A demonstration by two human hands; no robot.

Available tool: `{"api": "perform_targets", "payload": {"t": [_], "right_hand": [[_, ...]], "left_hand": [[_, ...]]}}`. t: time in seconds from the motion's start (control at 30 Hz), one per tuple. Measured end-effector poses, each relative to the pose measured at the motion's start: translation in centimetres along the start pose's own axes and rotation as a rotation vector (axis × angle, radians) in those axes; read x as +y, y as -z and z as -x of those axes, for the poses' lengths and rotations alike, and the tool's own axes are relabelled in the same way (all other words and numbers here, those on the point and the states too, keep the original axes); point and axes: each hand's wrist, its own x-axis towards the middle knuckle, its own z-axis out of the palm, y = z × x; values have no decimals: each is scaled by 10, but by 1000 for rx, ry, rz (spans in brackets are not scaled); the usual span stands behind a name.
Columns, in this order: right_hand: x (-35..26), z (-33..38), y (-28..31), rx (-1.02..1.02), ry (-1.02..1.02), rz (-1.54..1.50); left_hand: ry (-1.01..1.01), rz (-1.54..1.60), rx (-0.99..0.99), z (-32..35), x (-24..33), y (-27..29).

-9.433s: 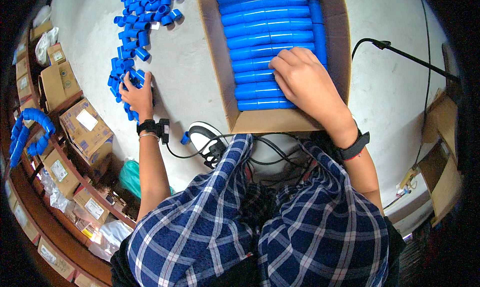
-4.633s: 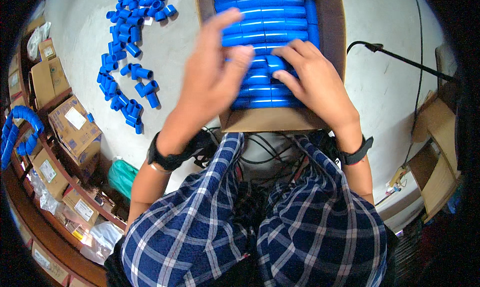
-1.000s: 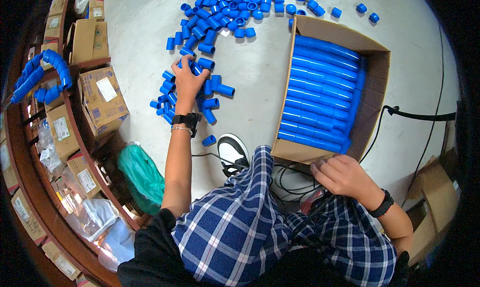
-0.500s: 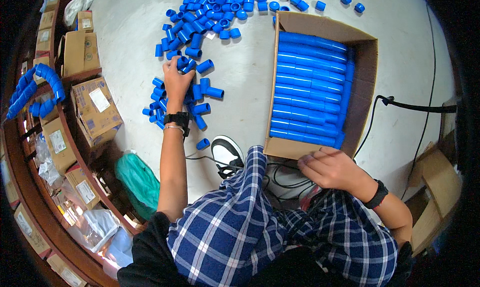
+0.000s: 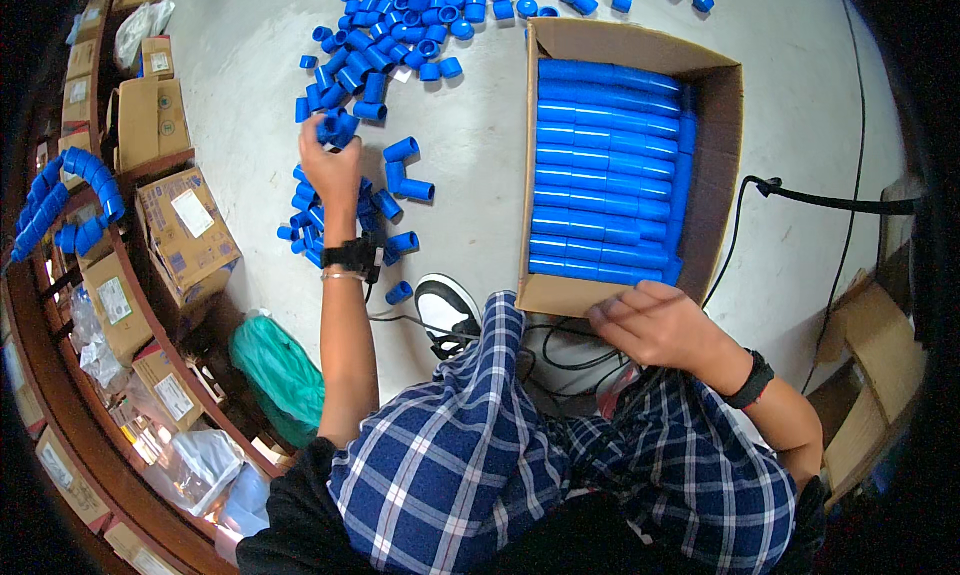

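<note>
My left hand (image 5: 330,171) reaches down to the floor at the left, its fingers closed around a short blue pipe coupling (image 5: 343,129). Another coupling touches its fingertips, partly hidden by them. Just right of the hand, several loose couplings (image 5: 416,190) lie on their sides; more sit below, beside the wrist. My right hand (image 5: 655,327) is at the near rim of an open carton (image 5: 568,296), back of the hand up and fingers curled in. Its palm side is hidden. Inside the carton, blue couplings (image 5: 600,182) lie end to end in neat rows.
A larger heap of blue couplings (image 5: 420,20) spreads across the floor beyond. Cartons stand on a brown shelf at the left, near a green plastic bag (image 5: 275,375). Black cables (image 5: 575,360) run beneath the carton, beside my shoe (image 5: 445,315). Another carton (image 5: 875,355) stands at the right.
The view has shifted slightly. My left hand has moved a little to the left with couplings at its fingertips. My right hand stays by the carton's near rim.
</note>
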Motion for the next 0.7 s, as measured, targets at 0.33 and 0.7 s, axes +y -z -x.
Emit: {"api": "perform_targets", "payload": {"t": [0.33,0.7], "right_hand": [[28,-33,21,390,-424,-299],[52,-33,22,389,-618,-620]], "left_hand": [[385,1134,-759,10,153,32],[1110,1240,-1308,70,229,-14]]}}
